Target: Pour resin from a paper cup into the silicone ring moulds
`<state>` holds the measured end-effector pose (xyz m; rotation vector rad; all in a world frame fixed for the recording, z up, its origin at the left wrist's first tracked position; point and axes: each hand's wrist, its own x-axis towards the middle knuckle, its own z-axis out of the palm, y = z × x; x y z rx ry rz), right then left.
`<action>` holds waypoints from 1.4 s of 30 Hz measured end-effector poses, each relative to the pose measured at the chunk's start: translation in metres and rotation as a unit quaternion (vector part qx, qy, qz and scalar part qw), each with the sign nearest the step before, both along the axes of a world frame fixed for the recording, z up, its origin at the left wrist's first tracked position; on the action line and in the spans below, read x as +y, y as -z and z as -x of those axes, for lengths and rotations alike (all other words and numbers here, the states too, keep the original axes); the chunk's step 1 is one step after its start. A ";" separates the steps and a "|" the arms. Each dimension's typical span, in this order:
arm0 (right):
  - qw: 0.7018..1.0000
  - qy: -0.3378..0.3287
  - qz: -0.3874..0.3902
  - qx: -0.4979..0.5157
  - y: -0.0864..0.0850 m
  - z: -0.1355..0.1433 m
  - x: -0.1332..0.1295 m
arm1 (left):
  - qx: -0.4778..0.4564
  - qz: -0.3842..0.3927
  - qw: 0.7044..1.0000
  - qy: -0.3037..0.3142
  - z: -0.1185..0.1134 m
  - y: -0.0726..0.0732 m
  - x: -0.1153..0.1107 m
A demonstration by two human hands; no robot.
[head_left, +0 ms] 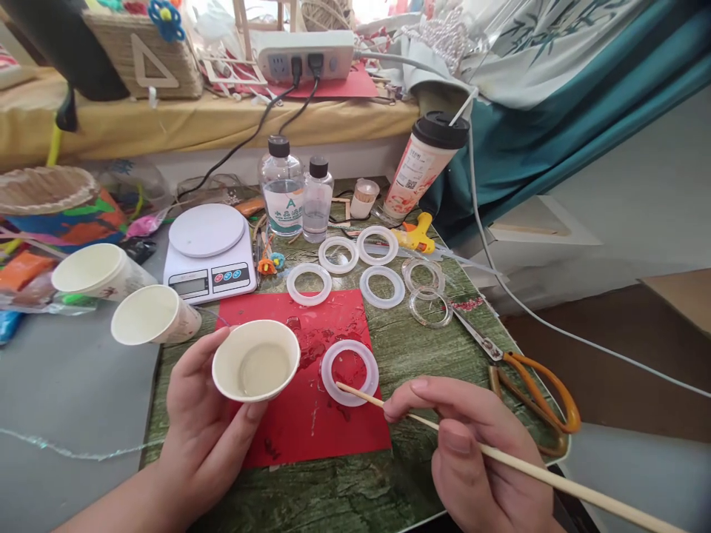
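My left hand (pixel 203 414) is wrapped round a white paper cup (pixel 256 360) with a little clear liquid at its bottom. In my right hand (pixel 472 444) is a thin wooden stick (pixel 522 465), pinched between the fingers. Its tip is over the lower left part of a translucent ring mould (pixel 369 361) on a red sheet (pixel 311 437). Wet-looking spots mark the sheet. Behind it lie several more ring moulds, among them one (pixel 309 284) at the sheet's back edge, and two clear rings (pixel 431 308) to the right.
Two paper cups (pixel 155 314) and a white scale (pixel 208 252) stand at the left. Bottles (pixel 283 196), a tall drink cup (pixel 425 166) and a yellow glue gun (pixel 418 234) are at the back. Orange-handled scissors (pixel 541 389) lie at the right edge.
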<state>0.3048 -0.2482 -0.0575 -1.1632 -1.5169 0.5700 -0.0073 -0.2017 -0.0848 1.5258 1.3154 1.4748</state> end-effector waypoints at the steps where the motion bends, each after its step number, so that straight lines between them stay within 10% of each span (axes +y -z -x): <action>1: 1.000 -0.007 -0.007 -0.011 -0.001 0.002 0.001 | -0.001 -0.003 1.000 0.003 -0.001 -0.001 0.000; 42: 0.991 0.006 -0.032 -0.132 -0.024 -0.005 0.022 | 0.038 -0.020 0.998 0.036 -0.004 0.001 0.005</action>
